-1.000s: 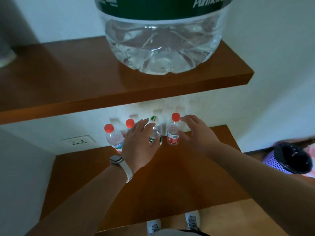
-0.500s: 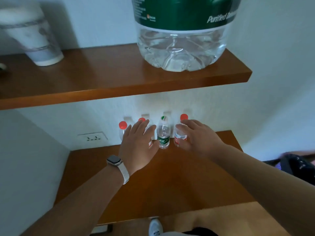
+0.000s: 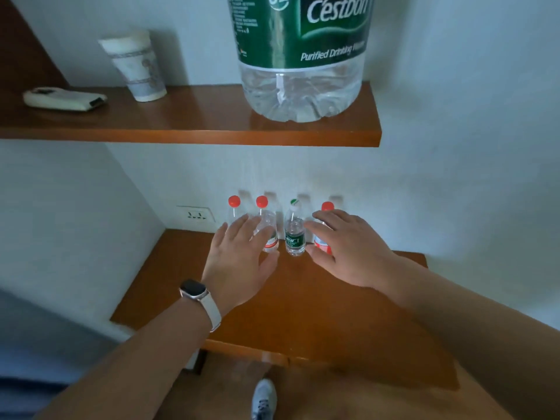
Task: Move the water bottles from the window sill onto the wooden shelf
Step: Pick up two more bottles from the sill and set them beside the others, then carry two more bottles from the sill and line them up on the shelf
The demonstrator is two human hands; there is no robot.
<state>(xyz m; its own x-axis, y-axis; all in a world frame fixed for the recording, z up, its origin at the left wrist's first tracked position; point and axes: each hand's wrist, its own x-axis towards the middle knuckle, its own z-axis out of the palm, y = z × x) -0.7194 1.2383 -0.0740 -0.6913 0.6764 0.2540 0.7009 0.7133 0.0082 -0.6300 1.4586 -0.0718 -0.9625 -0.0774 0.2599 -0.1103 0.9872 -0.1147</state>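
Observation:
Several small water bottles stand in a row at the back of the lower wooden shelf (image 3: 318, 313), against the wall. From the left they are a red-capped bottle (image 3: 234, 202), a second red-capped bottle (image 3: 268, 228), a green-labelled bottle (image 3: 294, 234) and another red-capped bottle (image 3: 328, 206). My left hand (image 3: 239, 262), with a watch on the wrist, hovers flat in front of the two left bottles, its fingers straight. My right hand (image 3: 351, 253) covers most of the rightmost bottle. Its fingers are extended and its thumb is spread, with the red label showing between them.
The upper wooden shelf (image 3: 197, 122) holds a large green-labelled water jug (image 3: 303, 56), a paper cup (image 3: 136, 68) and a flat white device (image 3: 63, 98). A wall socket (image 3: 197, 215) sits left of the bottles. White walls close in on both sides. One shoe (image 3: 263, 398) shows on the floor below.
The view has tilted up, showing more of the upper shelf. My left hand has shifted left, away from the green-labelled bottle. My right hand stays at the rightmost bottle.

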